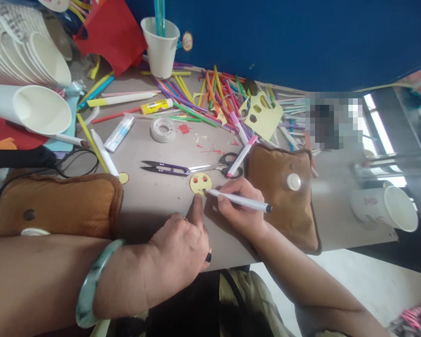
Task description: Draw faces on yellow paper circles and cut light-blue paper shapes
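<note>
A round yellow paper face, with red eyes and a drawn mouth, lies flat on the table. My right hand grips a white marker pen, its tip touching the face near the mouth. With the index finger stretched out, my left hand presses the lower edge of the face. Its other fingers are curled, and a small black pen cap pokes out between them; the rest of it is hidden. Just above the face lie thread snips and scissors, with a pink marker across the scissors' handles.
Brown cushions flank my hands, another brown cushion being at right. Behind are a tape roll, a glue stick, coloured straws and a cut yellow sheet. Paper cups lie left; one cup sits right.
</note>
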